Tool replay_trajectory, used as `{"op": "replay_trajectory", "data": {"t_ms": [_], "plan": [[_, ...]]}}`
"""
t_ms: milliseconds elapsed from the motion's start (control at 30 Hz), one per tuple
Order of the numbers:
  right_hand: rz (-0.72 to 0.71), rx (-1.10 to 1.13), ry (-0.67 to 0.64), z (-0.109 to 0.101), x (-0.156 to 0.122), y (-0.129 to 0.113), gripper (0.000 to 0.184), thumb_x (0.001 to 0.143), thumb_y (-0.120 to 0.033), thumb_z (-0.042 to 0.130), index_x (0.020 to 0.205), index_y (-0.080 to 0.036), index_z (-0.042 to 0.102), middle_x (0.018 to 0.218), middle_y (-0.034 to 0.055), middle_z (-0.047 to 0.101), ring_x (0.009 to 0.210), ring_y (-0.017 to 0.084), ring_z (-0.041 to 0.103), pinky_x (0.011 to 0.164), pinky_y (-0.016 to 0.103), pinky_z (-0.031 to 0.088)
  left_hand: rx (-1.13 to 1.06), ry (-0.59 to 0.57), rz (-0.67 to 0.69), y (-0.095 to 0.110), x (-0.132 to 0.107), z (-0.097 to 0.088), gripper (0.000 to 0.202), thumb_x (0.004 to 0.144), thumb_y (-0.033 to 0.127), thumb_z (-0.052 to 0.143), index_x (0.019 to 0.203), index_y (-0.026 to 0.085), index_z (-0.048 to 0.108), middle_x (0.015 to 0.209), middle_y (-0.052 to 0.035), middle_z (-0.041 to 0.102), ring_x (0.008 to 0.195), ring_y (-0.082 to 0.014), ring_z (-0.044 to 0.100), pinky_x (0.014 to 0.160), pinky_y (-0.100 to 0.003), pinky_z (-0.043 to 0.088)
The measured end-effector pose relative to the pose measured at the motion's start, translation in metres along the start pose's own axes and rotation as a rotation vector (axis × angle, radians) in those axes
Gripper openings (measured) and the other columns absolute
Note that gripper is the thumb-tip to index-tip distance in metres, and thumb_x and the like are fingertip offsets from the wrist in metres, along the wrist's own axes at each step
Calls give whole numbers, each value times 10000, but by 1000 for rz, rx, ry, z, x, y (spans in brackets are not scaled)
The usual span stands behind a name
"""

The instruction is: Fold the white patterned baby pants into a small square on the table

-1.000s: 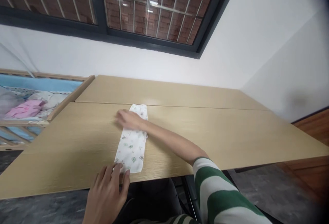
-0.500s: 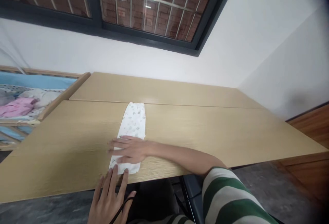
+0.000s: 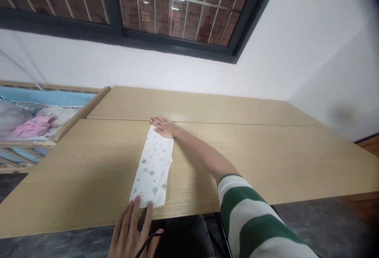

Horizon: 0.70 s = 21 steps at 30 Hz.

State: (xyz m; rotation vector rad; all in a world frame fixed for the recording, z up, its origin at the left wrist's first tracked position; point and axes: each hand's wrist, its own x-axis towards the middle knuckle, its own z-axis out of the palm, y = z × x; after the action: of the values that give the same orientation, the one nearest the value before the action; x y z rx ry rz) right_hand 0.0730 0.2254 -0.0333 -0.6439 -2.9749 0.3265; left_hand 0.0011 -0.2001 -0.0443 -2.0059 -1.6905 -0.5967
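Observation:
A long, narrow white cloth (image 3: pixel 154 165) with small green prints lies folded lengthwise on the wooden table (image 3: pixel 237 151), running from the near edge toward the middle seam. My right hand (image 3: pixel 163 126) lies flat and open on its far end, fingers stretched out. A green-and-white striped sleeve covers that arm. My left hand (image 3: pixel 133 230) is at the table's near edge, fingers spread, with its fingertips pressing the cloth's near end. A thin dark cord hangs by that hand.
A wooden crib (image 3: pixel 44 112) with blue lining stands against the table's left side, holding pink (image 3: pixel 32 126) and pale garments. A white wall and a dark-framed window (image 3: pixel 166 13) are behind. The table's near edge drops to a dark floor.
My right hand slid from the cloth's far part down to its near part, then back up to the far end. My left hand stayed at the near end, flattening slightly.

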Motion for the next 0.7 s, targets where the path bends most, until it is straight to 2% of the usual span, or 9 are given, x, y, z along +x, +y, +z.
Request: {"op": "replay_trajectory", "data": {"t_ms": [133, 233, 367, 433, 500, 533, 600, 633, 700], "plan": [[-66, -51, -10, -7, 3, 11, 607, 1076, -482, 282, 1621, -214, 297, 1691, 77, 223, 1571, 231, 182, 1273, 443, 124, -15, 7, -15, 16, 5, 8, 614, 926, 415, 569, 1470, 147, 473, 1391, -237, 588, 1196, -377, 608, 938, -502, 498], [-75, -124, 25, -17, 2, 9, 564, 1071, -430, 311, 1595, -228, 357, 1670, 80, 292, 1552, 243, 245, 1263, 475, 155, -4, -6, -23, 24, 11, 15, 494, 929, 409, 580, 1352, 154, 572, 1346, -228, 620, 1146, -376, 626, 929, -529, 500], [-114, -260, 147, -34, -14, -17, 567, 1030, -301, 417, 1573, -145, 368, 1673, 142, 270, 1556, 280, 221, 1251, 494, 172, -95, -43, -71, 10, 23, 15, 279, 955, 350, 584, 1189, 210, 643, 1161, -128, 714, 1024, -318, 661, 940, -539, 493], [-102, -275, 211, -40, -36, -42, 543, 1002, -251, 469, 1520, -94, 427, 1649, 200, 299, 1521, 315, 289, 1218, 511, 243, -182, -61, -85, -4, 28, 14, 215, 980, 332, 564, 1148, 226, 645, 1133, -93, 721, 1016, -295, 661, 921, -506, 505], [-69, -222, 230, -42, -70, -73, 425, 1002, -231, 474, 1391, -79, 554, 1516, 230, 484, 1368, 318, 489, 1126, 502, 379, -272, -75, -62, -15, 30, 14, 213, 1004, 308, 531, 1174, 226, 631, 1185, -88, 709, 1065, -279, 653, 918, -464, 515], [-70, -167, 212, -41, -90, -89, 350, 1019, -227, 446, 1291, -92, 620, 1362, 207, 614, 1227, 285, 590, 1055, 470, 446, -313, -81, -41, -19, 30, 15, 229, 1015, 293, 511, 1203, 221, 620, 1218, -90, 700, 1102, -271, 646, 933, -447, 517], [-143, -32, 111, -35, -133, -121, 321, 1050, -230, 393, 1131, -121, 684, 1093, 132, 720, 983, 210, 665, 927, 383, 521, -366, -84, 4, -24, 29, 17, 262, 1029, 274, 486, 1256, 211, 598, 1267, -94, 685, 1156, -254, 635, 974, -425, 514], [-190, 25, 75, -31, -155, -136, 333, 1064, -253, 386, 1120, -127, 689, 1067, 114, 726, 962, 191, 669, 915, 356, 527, -377, -84, 25, -25, 27, 19, 276, 1031, 277, 485, 1277, 209, 590, 1286, -94, 680, 1179, -249, 629, 993, -418, 510], [-254, 95, 57, -22, -194, -161, 353, 1080, -323, 402, 1232, -134, 659, 1165, 114, 719, 1085, 185, 660, 995, 349, 505, -371, -84, 56, -25, 22, 22, 310, 1028, 302, 505, 1312, 203, 579, 1328, -98, 664, 1221, -253, 616, 1026, -419, 502]]}}
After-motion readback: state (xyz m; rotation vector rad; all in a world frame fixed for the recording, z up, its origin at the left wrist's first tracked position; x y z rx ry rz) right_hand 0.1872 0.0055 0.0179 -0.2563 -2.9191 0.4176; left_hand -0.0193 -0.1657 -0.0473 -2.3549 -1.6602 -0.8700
